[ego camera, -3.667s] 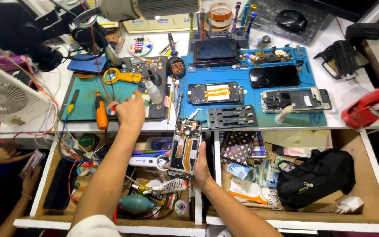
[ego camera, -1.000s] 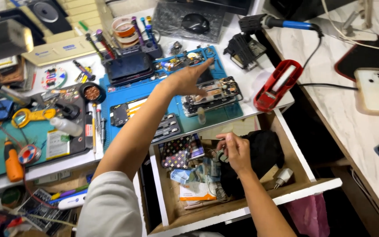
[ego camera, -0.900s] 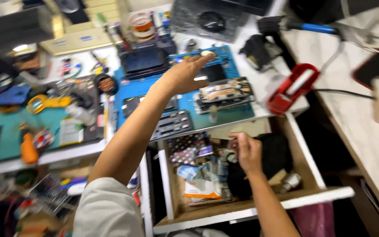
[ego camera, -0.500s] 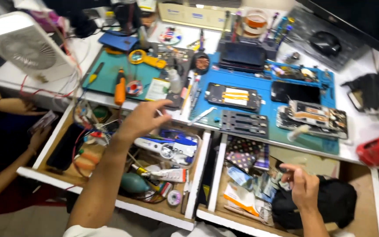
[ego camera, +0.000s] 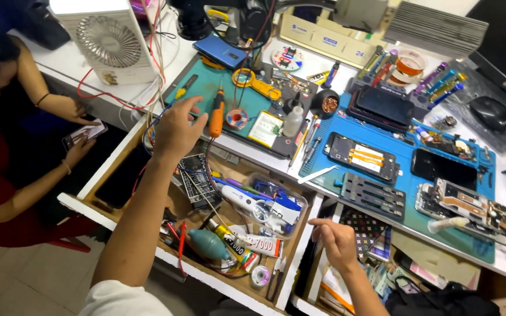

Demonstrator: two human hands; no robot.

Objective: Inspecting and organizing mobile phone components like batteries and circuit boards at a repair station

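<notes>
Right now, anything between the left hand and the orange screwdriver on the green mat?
Nothing visible. The left hand hovers over the drawer's front edge, fingers spread, and the orange screwdriver lies just beside its fingertips on the green mat, with only bare mat between them.

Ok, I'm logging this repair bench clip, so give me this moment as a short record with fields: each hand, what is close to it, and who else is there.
left hand: open, fingers spread, holding nothing, above the left drawer's back edge
nearest to left hand: orange screwdriver on the green mat
right hand: holding nothing that shows, over the right drawer
near right hand: patterned pouch in that drawer
blue mat: carries opened phones
other person: seated at left, holding a phone
</notes>
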